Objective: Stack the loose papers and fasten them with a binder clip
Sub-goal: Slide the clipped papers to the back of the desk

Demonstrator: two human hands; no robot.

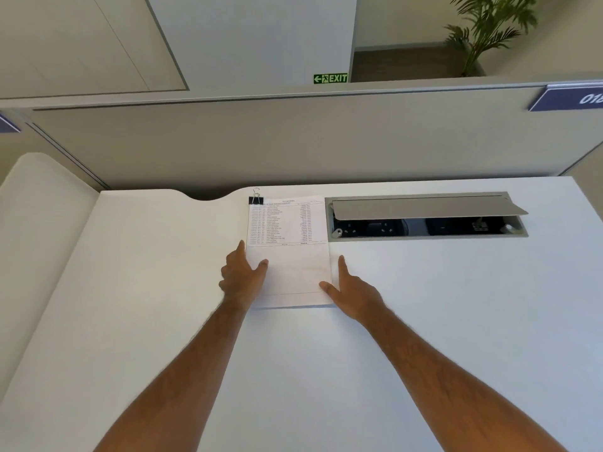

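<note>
A stack of white papers [288,252] with a printed table on the top sheet lies on the white desk [424,321]. A black binder clip [255,199] with silver handles grips the stack's far left corner. My left hand [243,275] holds the left edge of the stack, thumb on top of the sheet. My right hand [350,290] rests at the near right corner, thumb touching the paper, fingers spread on the desk.
An open grey cable tray [424,216] with sockets inside sits in the desk just right of the papers. A grey partition wall [293,141] runs along the desk's far edge. A curved cutout [208,194] lies left of the clip.
</note>
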